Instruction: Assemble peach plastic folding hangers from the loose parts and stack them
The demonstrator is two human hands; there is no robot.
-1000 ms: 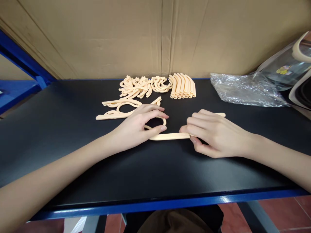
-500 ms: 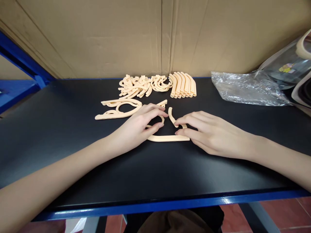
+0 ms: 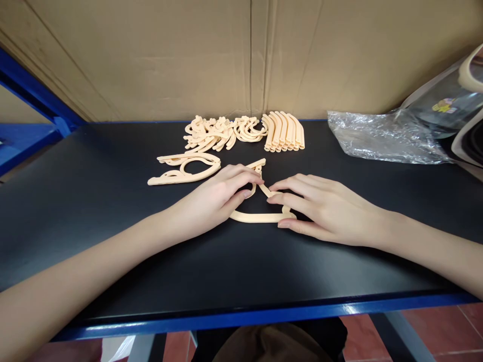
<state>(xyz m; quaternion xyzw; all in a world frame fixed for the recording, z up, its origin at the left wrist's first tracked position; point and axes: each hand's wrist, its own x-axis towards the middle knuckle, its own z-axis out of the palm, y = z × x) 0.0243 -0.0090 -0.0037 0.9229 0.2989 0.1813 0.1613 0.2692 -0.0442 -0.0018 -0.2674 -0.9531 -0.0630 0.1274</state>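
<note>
A cream plastic folding hanger (image 3: 260, 216) lies on the black table (image 3: 113, 241) between my hands. My left hand (image 3: 211, 201) rests on its left part, thumb and fingers pinched around the hook end. My right hand (image 3: 324, 208) presses on the right part, fingers curled over the folded arm, which now angles up toward my left fingertips. Two finished folded hangers (image 3: 184, 170) lie just left of and behind my left hand.
At the back of the table lie a heap of cream hook pieces (image 3: 219, 131) and a row of stacked curved arms (image 3: 284, 131). A crumpled clear plastic bag (image 3: 381, 138) sits at the right, beside a bagged appliance (image 3: 453, 100). Cardboard (image 3: 241, 55) forms the back wall.
My right hand swung the hanger's right arm from lying stretched out to the right, up and over to the left, so it now meets the hook part by my left fingers.
</note>
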